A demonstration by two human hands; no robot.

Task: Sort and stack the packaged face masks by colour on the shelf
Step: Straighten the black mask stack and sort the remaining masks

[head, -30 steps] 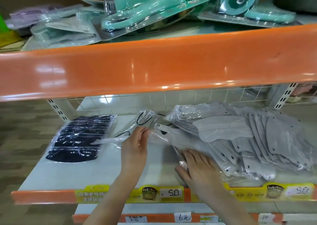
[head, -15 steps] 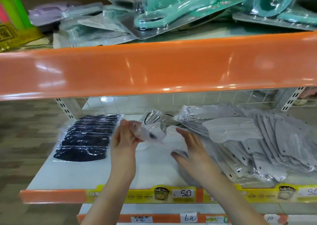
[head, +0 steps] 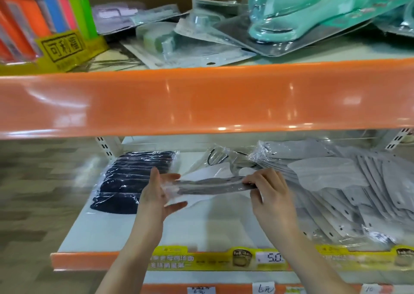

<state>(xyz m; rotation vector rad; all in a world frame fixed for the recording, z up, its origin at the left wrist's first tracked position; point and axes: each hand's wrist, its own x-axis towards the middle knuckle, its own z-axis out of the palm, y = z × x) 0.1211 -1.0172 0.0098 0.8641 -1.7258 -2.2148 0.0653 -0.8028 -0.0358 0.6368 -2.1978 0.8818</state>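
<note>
Both hands hold a grey packaged mask [head: 210, 186] edge-on above the white shelf [head: 201, 231]. My left hand [head: 156, 195] holds its left end between thumb and fingers. My right hand [head: 268, 193] pinches its right end. A stack of dark navy packaged masks [head: 134, 177] lies at the shelf's left. A large spread pile of grey packaged masks [head: 347, 186] fills the right side. Behind the held mask lie white packaged masks with black ear loops [head: 219, 159].
An orange shelf edge [head: 201, 101] hangs just above the working shelf. The upper shelf carries teal blister-packed items [head: 291, 13] and coloured boxes [head: 44, 13]. Yellow price strips [head: 246, 259] run along the front edge.
The hands have lifted one mask package out of the middle heap and turned it flat and edge-on between them. The view has tilted up and shifted left.
</note>
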